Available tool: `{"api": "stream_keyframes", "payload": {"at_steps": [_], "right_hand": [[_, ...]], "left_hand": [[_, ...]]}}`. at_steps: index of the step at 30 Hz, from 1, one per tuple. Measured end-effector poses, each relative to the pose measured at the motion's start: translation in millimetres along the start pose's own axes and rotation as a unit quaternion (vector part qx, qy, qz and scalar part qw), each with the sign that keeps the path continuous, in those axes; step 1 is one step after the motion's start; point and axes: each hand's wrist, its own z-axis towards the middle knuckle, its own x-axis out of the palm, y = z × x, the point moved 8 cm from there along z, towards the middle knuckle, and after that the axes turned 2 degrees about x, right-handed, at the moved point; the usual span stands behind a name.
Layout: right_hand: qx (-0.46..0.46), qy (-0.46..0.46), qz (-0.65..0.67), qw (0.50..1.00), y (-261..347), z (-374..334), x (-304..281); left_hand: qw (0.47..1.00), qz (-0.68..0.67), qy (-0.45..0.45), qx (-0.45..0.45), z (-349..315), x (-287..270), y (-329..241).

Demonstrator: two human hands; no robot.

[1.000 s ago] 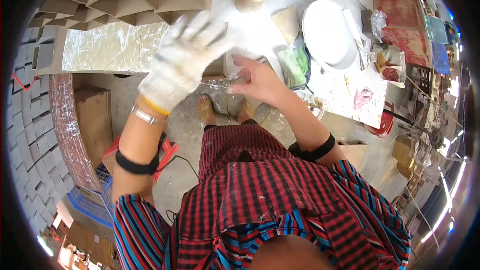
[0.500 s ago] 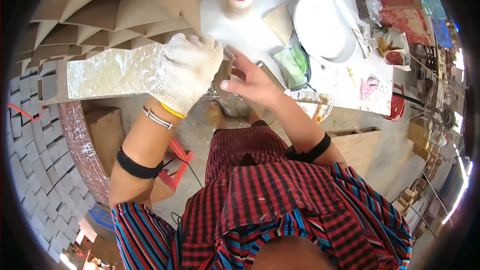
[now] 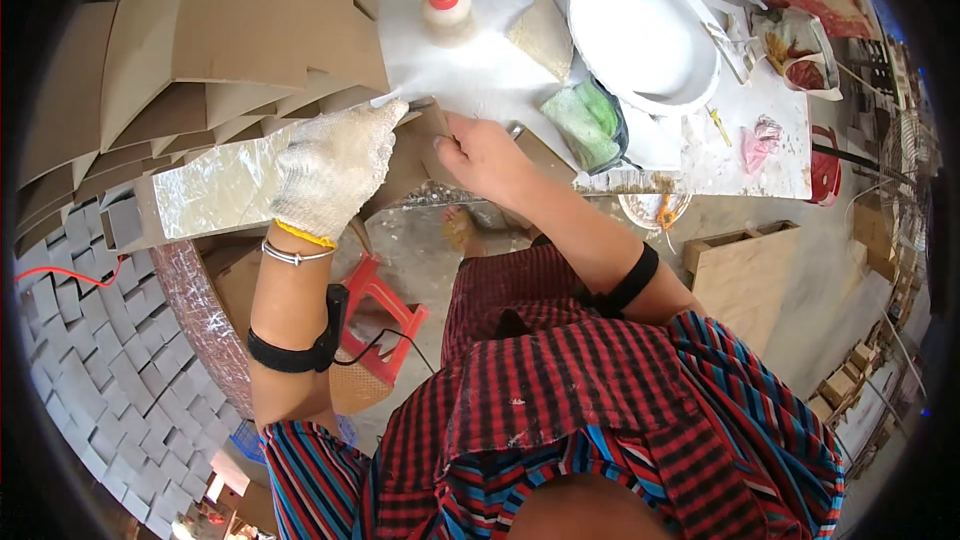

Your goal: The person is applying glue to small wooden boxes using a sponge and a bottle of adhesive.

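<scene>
A flat brown piece of board (image 3: 412,145) spans the gap between my hands at the table's front edge. My left hand (image 3: 335,165), in a white knitted glove with a yellow cuff, is closed at the board's upper left part; its fingertips are partly hidden. On the other side my bare right hand (image 3: 485,160) pinches the board's right edge, thumb toward me and fingers behind. Stacked brown board boxes (image 3: 240,30) with slanted, stepped edges rise at the far left, just beyond the glove. A pale, scuffed strip (image 3: 215,180) lies under the left wrist.
On the white-covered table (image 3: 500,20) stand a red-tipped glue bottle (image 3: 446,12) and a white basin (image 3: 645,40). A beige pad (image 3: 541,37) and a green sponge (image 3: 585,125) lie before the basin. Below left are a red plastic stool (image 3: 385,320) and grey stacked pieces (image 3: 110,360).
The whole view has shifted slightly. My gloved hand has moved down and left, and more of the brown board shows between my hands. My right fingers have closed in on its edge.
</scene>
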Motion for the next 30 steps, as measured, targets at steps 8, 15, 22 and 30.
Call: {"api": "stream_keyframes", "payload": {"at_steps": [8,15,22,30], "right_hand": [[0.007,0.010,-0.086,0.996,11,10,1],[-0.012,0.007,-0.121,0.993,8,28,9],[-0.012,0.041,-0.162,0.986,11,41,17],[0.021,0.076,-0.201,0.976,20,40,20]], "left_hand": [[0.987,-0.059,0.127,-0.084,-1,10,21],[0.976,-0.111,0.154,-0.110,-10,30,47],[0.965,-0.142,0.171,-0.142,-22,37,64],[0.967,-0.147,0.142,-0.149,-32,38,66]]}}
